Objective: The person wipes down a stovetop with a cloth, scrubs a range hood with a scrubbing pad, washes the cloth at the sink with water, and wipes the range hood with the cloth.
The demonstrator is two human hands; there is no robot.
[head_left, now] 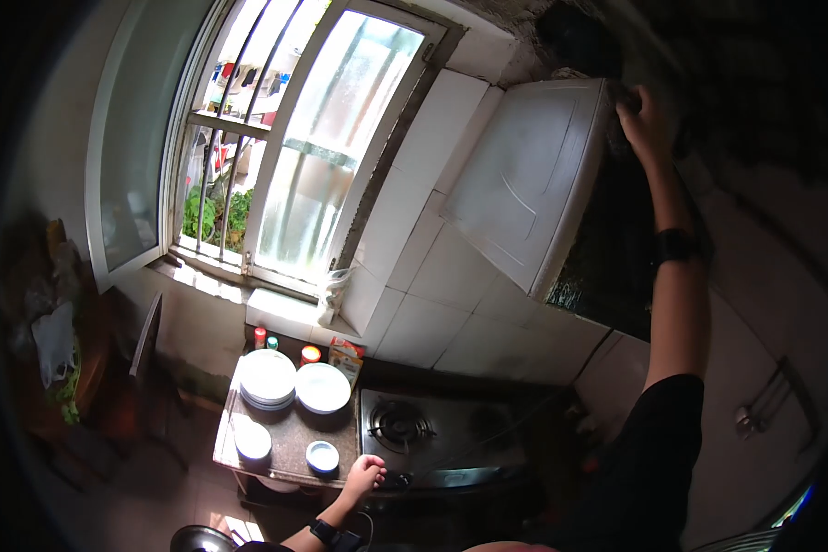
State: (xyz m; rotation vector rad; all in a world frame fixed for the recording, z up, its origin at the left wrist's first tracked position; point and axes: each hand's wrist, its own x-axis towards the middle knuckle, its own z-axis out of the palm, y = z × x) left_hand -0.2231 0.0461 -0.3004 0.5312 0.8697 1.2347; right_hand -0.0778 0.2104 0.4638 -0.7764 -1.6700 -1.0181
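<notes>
My right hand (pixel 647 124) is raised high, its fingers curled round a dark, rag-like thing (pixel 624 103) pressed to the upper edge of the range hood (pixel 534 179). Shadow hides exactly what that dark thing is. Lower down, my left hand (pixel 366 473) hangs by the front corner of the gas stove (pixel 446 432), fingers curled in. Whether it holds anything does not show. Close to it, a small bowl (pixel 322 456) sits on the speckled counter (pixel 290 442).
Stacked white plates (pixel 269 377), a second plate stack (pixel 323 388) and white bowls (pixel 253 442) stand on the counter. Behind them are a red-capped bottle (pixel 260 337) and a jar (pixel 311 354). A barred window (pixel 313 147) stands open. A table (pixel 87 368) with bags is far left.
</notes>
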